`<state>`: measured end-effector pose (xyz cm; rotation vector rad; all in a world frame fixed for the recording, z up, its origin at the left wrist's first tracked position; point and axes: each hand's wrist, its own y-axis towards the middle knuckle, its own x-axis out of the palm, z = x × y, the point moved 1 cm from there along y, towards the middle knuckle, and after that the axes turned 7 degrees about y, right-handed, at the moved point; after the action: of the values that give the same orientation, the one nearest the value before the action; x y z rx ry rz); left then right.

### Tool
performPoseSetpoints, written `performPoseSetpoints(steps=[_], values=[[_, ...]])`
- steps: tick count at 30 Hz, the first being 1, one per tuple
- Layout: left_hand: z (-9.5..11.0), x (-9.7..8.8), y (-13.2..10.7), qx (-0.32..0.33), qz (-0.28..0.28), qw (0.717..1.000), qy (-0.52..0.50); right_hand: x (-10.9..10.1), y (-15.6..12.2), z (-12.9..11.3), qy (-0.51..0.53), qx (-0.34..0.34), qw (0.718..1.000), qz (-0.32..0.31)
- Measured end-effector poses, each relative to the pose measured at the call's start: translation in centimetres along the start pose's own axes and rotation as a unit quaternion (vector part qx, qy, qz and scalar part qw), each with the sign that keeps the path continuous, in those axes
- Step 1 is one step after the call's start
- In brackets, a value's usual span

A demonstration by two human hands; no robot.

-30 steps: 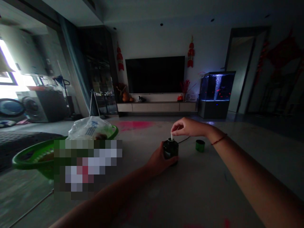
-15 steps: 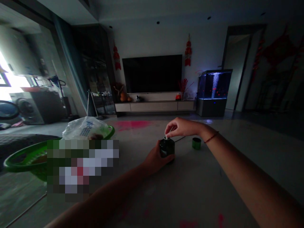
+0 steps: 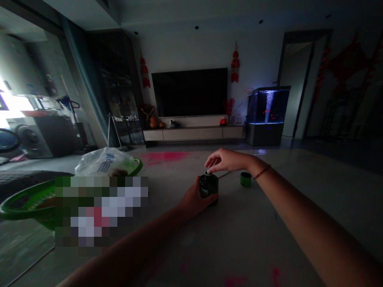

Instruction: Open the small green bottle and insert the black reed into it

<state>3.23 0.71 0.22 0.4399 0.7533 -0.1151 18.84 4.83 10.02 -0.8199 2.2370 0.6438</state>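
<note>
A small dark bottle [image 3: 209, 183] stands upright on the pale tabletop [image 3: 239, 231]. My left hand [image 3: 195, 198] is wrapped round its side, the thumb across the front. Above the bottle's mouth, my right hand [image 3: 224, 160] bends down with thumb and a finger pinched at the neck. Something small and whitish shows at those fingertips, too little to name. To the right of the bottle, apart from both hands, a green cap [image 3: 245, 179] rests on the table.
A green plastic basket [image 3: 30, 213] with a clear plastic bag [image 3: 103, 160] in it stands at the left, partly blurred out by a mosaic. Behind the table are a television [image 3: 190, 92], a low cabinet [image 3: 191, 133] and a lit fish tank [image 3: 268, 105].
The whole view has shifted slightly to the left. My left hand keeps its grip on the bottle; the fingers of my right hand have spread a little at the bottle's mouth.
</note>
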Motion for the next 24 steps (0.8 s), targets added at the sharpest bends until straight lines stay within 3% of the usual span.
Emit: performPoseSetpoints(steps=[4, 8, 13, 18, 24], values=[[0.0, 0.0, 0.0, -0.01, -0.008, 1.0, 0.008, -0.1, 0.5, 1.1, 0.008, -0.008, 0.998, 0.063], [-0.1, 0.1, 0.0, -0.006, -0.009, 1.0, 0.015, 0.5, 1.0, 4.1, -0.063, 0.053, 0.988, 0.129], [-0.1, 0.0, 0.0, -0.003, -0.007, 1.0, 0.019, 2.7, 1.5, 7.4, -0.279, 0.136, 0.948, 0.067], [-0.2, 0.0, 0.1, 0.017, -0.011, 1.0, 0.013, 4.9, 1.7, 7.6, -0.312, 0.146, 0.939, 0.011], [-0.3, 0.2, 0.0, 0.015, -0.004, 1.0, 0.002, 5.8, 1.5, 6.8, -0.356, 0.128, 0.926, 0.004]])
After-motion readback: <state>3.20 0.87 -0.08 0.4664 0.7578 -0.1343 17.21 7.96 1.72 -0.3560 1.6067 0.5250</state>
